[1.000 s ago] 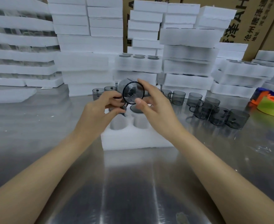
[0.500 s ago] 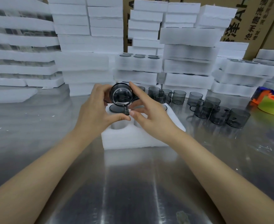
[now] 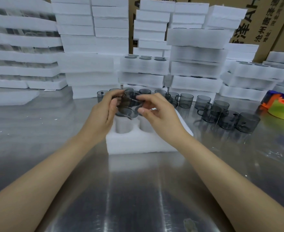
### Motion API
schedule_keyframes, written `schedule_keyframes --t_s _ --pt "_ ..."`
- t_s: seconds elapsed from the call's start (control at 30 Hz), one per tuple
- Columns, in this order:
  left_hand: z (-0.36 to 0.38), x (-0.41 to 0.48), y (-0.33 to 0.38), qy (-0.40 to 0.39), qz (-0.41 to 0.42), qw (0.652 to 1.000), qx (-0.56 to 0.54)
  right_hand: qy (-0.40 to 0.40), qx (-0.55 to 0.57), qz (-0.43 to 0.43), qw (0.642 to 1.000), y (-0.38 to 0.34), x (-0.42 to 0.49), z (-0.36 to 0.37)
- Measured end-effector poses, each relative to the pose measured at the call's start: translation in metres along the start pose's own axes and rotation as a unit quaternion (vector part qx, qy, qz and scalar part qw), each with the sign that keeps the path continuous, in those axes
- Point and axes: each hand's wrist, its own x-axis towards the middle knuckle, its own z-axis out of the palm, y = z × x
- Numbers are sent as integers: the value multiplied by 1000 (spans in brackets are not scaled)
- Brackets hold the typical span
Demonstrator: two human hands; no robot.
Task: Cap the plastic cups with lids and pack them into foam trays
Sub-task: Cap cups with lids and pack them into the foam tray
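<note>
Grey cup [image 3: 129, 100], blurred, held half-hidden between left hand [image 3: 102, 115] and right hand [image 3: 158, 113].

The cup [image 3: 129, 101] is tinted smoky grey and can be seen through, and so are the loose cups [image 3: 247, 122] (all the same grey). The foam tray [image 3: 137, 144] and foam stacks [image 3: 87, 69] are coloured plain white. The table [image 3: 137, 190] is coloured shiny silver. The tape roll [image 3: 283, 113] is coloured yellow-green, with orange on top. The brown boxes [image 3: 263, 19] are marked with black letters.

Packing workshop, stacked foam trays [image 3: 91, 67], cartons [image 3: 261, 22]
</note>
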Motion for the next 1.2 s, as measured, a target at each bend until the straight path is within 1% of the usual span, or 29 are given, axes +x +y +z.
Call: schedule_keyframes --t_s 0.07,0.2,0.3,0.4,0.57,0.7,0.8,0.9,1.0,1.1,1.2 --pt "2 -1 -2 19 -21 1000 -10 -14 -9 -20 1000 -1 -2 2" --pt "0 -1 -7 -19 -47 999 -9 -57 -40 -58 996 -1 -6 8" --pt "-4 -2 -9 -33 -46 998 -22 -73 -53 -85 992 0 -6 6" --pt "-10 0 -12 -52 -33 998 -16 -107 -61 -114 986 0 -6 6" --pt "-15 1 -17 -56 -19 998 -15 -92 -62 -173 979 1 -8 6" --pt "-15 1 -18 -77 -30 996 -29 -81 -36 -208 974 2 -9 7" --pt "-16 0 -17 -81 -30 996 -28 -84 -13 -205 975 1 -10 9" --pt "-15 -1 -19 -111 -30 993 13 -86 -6 -196 977 1 -11 12" --pt "-12 -2 -23 -111 -46 993 9 -81 -45 -198 976 0 -11 14" --pt "-9 -3 -26 -105 -64 992 -1 -54 -86 -167 981 -2 -10 13" --pt "-7 -6 -25 -95 -70 993 -15 -89 -67 -123 986 -3 -9 11"
